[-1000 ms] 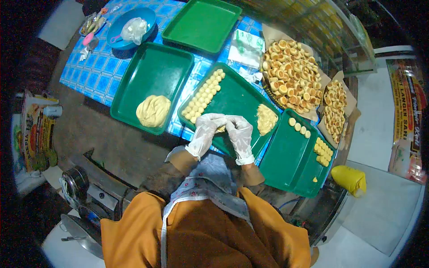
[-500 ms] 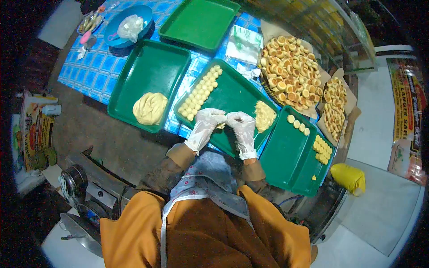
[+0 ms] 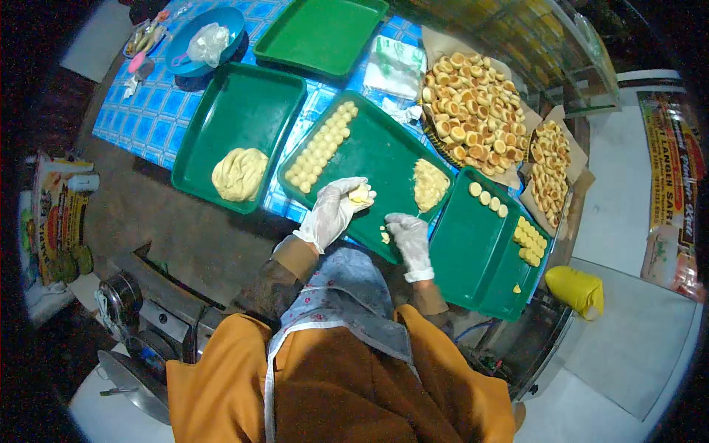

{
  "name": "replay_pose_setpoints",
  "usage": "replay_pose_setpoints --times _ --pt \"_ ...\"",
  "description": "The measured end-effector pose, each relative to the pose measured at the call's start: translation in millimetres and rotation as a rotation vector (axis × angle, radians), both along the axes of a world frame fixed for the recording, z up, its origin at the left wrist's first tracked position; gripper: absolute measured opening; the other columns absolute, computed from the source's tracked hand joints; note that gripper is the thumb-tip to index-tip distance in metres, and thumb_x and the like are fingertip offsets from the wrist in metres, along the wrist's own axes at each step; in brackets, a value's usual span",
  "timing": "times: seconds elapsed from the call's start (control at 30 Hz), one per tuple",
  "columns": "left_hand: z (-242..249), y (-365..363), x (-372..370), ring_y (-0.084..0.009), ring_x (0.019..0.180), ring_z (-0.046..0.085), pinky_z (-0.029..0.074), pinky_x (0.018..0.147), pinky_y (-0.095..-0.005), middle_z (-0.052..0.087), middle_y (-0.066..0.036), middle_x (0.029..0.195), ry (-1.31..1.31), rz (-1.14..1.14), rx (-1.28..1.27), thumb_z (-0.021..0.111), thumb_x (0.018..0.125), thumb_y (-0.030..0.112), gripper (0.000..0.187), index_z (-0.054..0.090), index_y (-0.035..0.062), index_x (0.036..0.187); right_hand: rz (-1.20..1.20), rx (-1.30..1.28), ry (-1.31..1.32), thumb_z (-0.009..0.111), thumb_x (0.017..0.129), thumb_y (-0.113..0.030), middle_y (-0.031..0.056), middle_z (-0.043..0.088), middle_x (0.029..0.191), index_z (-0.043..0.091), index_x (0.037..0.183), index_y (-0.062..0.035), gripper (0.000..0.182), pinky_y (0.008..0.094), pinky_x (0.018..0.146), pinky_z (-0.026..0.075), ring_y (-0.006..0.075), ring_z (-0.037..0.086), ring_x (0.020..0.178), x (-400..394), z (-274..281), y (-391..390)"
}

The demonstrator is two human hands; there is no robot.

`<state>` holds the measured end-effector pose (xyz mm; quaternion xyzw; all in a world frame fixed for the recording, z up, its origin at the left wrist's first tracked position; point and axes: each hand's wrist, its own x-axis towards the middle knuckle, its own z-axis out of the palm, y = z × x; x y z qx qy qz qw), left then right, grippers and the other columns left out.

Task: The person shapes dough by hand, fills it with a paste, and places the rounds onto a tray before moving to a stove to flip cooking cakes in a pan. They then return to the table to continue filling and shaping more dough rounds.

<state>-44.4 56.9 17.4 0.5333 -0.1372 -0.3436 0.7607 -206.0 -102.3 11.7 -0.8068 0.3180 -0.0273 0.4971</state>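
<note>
My left hand (image 3: 334, 210), in a clear glove, is turned palm up over the near edge of the middle green tray (image 3: 384, 148). Its curled fingers hold a small piece of dough (image 3: 359, 196). My right hand (image 3: 408, 238), gloved too, is closed with its fingertips down beside small dough crumbs (image 3: 385, 235) on that tray; whether it pinches anything is hidden. Rows of pale dough balls (image 3: 323, 148) line the tray's left side. A rough yellowish lump (image 3: 430, 186) lies at its right end.
A left green tray (image 3: 244, 96) carries a large dough mass (image 3: 240, 174). The right tray (image 3: 461, 251) has round flat pieces (image 3: 489, 199) and small yellow pieces (image 3: 529, 241). Behind stand baked cookies (image 3: 473, 107), a plastic pack (image 3: 395, 68), another green tray (image 3: 321, 33) and a blue basin (image 3: 193, 63).
My hands have parted from being together over the tray. The left turned palm up with dough showing; the right moved down and slightly right, to the crumbs. The view shifted slightly.
</note>
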Motion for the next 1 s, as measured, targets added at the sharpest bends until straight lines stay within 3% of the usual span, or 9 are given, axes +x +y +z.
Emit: replay_pose_setpoints --times 0.07,0.17,0.27,0.4,0.5,0.6,0.73,0.9,1.0 --pt "18.4 7.2 1.7 -0.0281 0.110 0.065 0.053 0.098 -0.0369 0.063 -0.018 0.121 -0.812 -0.085 0.278 0.063 0.097 0.007 0.036 0.055 -0.0080 0.128 0.162 -0.371 0.110 0.067 0.077 -0.002 0.0125 0.074 0.091 0.075 0.087 -0.0057 0.013 0.0381 0.077 0.055 0.0272 0.069 0.084 0.1 -2.1 12.0" --pt "58.2 -0.1 -7.9 -0.0247 0.110 0.067 0.053 0.098 -0.0344 0.066 -0.016 0.118 -0.332 -0.125 0.273 0.066 0.093 -0.001 0.030 0.060 -0.0060 0.122 0.213 -0.613 0.100 0.067 0.075 -0.003 0.0116 0.071 0.085 0.072 0.079 -0.0091 0.009 0.0438 0.072 0.052 0.0324 0.064 0.078 0.0 -3.8 19.0" --pt "24.2 -8.2 -17.9 -0.0240 0.114 0.065 0.052 0.099 -0.0355 0.067 -0.014 0.118 0.413 -0.020 -0.162 0.066 0.093 0.000 0.034 0.059 -0.0037 0.126 0.222 -0.600 0.099 0.066 0.077 -0.004 0.0115 0.071 0.087 0.073 0.082 -0.0100 0.011 0.0437 0.074 0.052 0.0332 0.065 0.080 -6.0 -0.8 12.9" --pt "3.1 -2.5 -28.1 -0.0245 0.115 0.064 0.050 0.100 -0.0354 0.066 -0.015 0.120 -0.286 0.055 -0.016 0.069 0.092 0.002 0.037 0.056 -0.0024 0.127 0.078 -0.529 -0.103 0.067 0.085 -0.008 0.0105 0.075 0.097 0.077 0.097 -0.0085 0.016 0.0370 0.079 0.054 0.0268 0.069 0.087 -2.0 27.9 5.7" --pt "-1.8 -2.4 -26.9 -0.0239 0.116 0.061 0.049 0.104 -0.0348 0.061 -0.016 0.127 -0.606 0.009 0.089 0.068 0.093 0.003 0.040 0.053 -0.0029 0.130 -0.243 0.326 -0.151 0.068 0.090 -0.013 0.0096 0.074 0.105 0.073 0.115 -0.0044 0.027 0.0295 0.085 0.053 0.0184 0.068 0.095 22.6 81.6 17.6" --pt "24.8 0.7 -26.6 -0.0242 0.117 0.061 0.052 0.100 -0.0347 0.061 -0.016 0.125 -0.802 -0.016 0.134 0.068 0.094 0.004 0.035 0.056 -0.0041 0.126 -0.170 0.396 -0.363 0.072 0.088 -0.011 0.0099 0.071 0.114 0.069 0.123 0.0000 0.037 0.0272 0.091 0.051 0.0138 0.066 0.100 35.3 56.6 17.4" --pt "46.3 -13.6 -30.6 -0.0192 0.103 0.066 0.056 0.087 -0.0302 0.067 -0.012 0.110 0.421 0.023 -0.085 0.068 0.093 0.007 0.021 0.063 -0.0042 0.110 -0.180 0.418 -0.333 0.074 0.083 -0.006 0.0093 0.073 0.110 0.074 0.109 0.0017 0.027 0.0277 0.085 0.052 0.0139 0.066 0.095 30.4 36.7 11.2" --pt "30.5 -9.9 -27.1 -0.0148 0.087 0.068 0.057 0.072 -0.0265 0.069 -0.008 0.092 0.372 -0.066 0.052 0.069 0.088 0.007 0.012 0.068 -0.0025 0.096 -0.166 0.487 -0.193 0.074 0.083 -0.004 0.0086 0.074 0.104 0.076 0.098 0.0012 0.016 0.0280 0.078 0.053 0.0133 0.067 0.086 29.7 50.1 4.8" --pt "22.7 -9.4 -39.3 -0.0182 0.090 0.069 0.061 0.075 -0.0309 0.068 -0.012 0.100 0.420 -0.008 -0.083 0.066 0.090 0.004 0.010 0.068 -0.0041 0.096 -0.114 0.411 -0.276 0.074 0.083 -0.004 0.0086 0.074 0.102 0.076 0.096 0.0005 0.014 0.0287 0.076 0.054 0.0143 0.068 0.083 28.5 46.2 2.4"
